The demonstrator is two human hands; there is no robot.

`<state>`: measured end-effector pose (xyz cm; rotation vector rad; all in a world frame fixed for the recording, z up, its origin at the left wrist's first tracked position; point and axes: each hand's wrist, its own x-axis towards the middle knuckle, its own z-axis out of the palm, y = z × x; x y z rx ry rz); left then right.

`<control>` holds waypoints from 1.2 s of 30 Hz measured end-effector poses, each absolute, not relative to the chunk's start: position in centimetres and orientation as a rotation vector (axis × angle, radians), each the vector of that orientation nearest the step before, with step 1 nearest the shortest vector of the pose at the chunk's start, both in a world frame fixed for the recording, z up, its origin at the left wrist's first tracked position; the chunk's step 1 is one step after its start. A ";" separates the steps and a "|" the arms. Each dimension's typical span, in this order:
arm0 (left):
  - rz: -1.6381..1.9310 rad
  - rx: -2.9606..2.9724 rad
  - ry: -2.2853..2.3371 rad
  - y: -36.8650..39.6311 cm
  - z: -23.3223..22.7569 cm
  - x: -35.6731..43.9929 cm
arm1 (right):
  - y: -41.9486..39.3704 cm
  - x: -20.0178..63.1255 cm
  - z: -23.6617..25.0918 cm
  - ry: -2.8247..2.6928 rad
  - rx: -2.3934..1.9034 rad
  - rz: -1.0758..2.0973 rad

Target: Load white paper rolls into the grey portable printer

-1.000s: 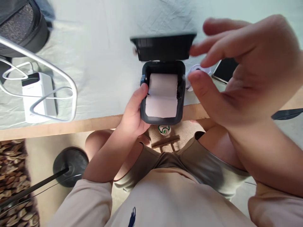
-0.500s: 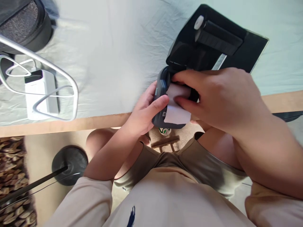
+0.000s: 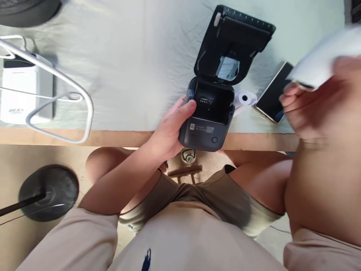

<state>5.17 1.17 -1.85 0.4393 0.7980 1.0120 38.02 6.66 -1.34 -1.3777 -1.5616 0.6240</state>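
Observation:
A dark portable label printer [image 3: 201, 131] is held at the table's front edge, its lid [image 3: 231, 49] swung back and the paper bay bare inside. Around its left side wraps my left hand [image 3: 172, 128], thumb over the rim. At the right, my right hand [image 3: 318, 101] grips a white paper roll [image 3: 318, 60], both smeared by motion and partly out of frame. Just right of the printer, a smaller white paper roll [image 3: 244, 98] with a dark core lies on the cloth. Between it and my right hand is a black smartphone [image 3: 275, 92].
On the left stand a white box-shaped device [image 3: 26, 90] and a looped white cable or tube [image 3: 87, 113]. A black round object [image 3: 28, 13] sits at the far left corner. Below the table's wooden edge [image 3: 126, 138] are a round black stand base [image 3: 49, 192] and a bottle [image 3: 188, 156].
My right hand has pulled the white paper roll out of the printer and moved it right. The bay, the smartphone and the small roll now show. My left hand keeps its hold.

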 end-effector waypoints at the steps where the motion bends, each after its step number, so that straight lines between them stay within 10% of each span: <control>1: 1.011 0.434 0.802 1.2 -1.8 5.2 | 7.3 37.9 -2.5 -1.513 -1.366 0.657; 16: 1.010 0.451 0.744 1.2 -1.9 5.0 | 3.1 33.2 -0.8 -1.834 -1.455 -0.075; 36: 1.035 0.552 0.730 0.4 -2.0 5.4 | 0.1 26.1 2.5 -2.111 -1.179 -0.070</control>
